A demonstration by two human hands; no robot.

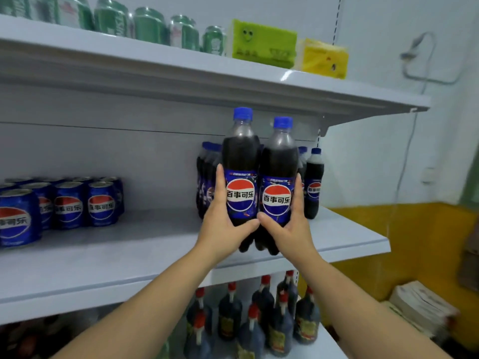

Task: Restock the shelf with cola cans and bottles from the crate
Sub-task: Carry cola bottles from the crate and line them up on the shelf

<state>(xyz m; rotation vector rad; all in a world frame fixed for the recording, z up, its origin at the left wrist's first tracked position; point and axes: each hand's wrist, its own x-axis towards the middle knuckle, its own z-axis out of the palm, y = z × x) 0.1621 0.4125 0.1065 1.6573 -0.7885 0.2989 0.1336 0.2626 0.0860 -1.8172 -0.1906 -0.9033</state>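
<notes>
Head view, left hand (225, 229) curled round a Pepsi bottle (241, 161), right hand (291, 230) curled round a second Pepsi bottle (279, 167), bottles upright and touching, over the middle shelf (129, 257) front, shelved bottles (314, 187) behind, Pepsi cans (69, 203) well left.

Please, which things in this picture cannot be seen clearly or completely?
Head view:
1. The crate: outside the frame.
2. The dark cola bottles at the shelf back: mostly hidden by the left blue-capped plastic cola bottle in the left hand and the right blue-capped plastic cola bottle in the right hand; uncountable.
3. The green metal cans on the top shelf: cut by the top edge, blurred.
4. The red-capped dark bottles below: labels blurred.
</notes>
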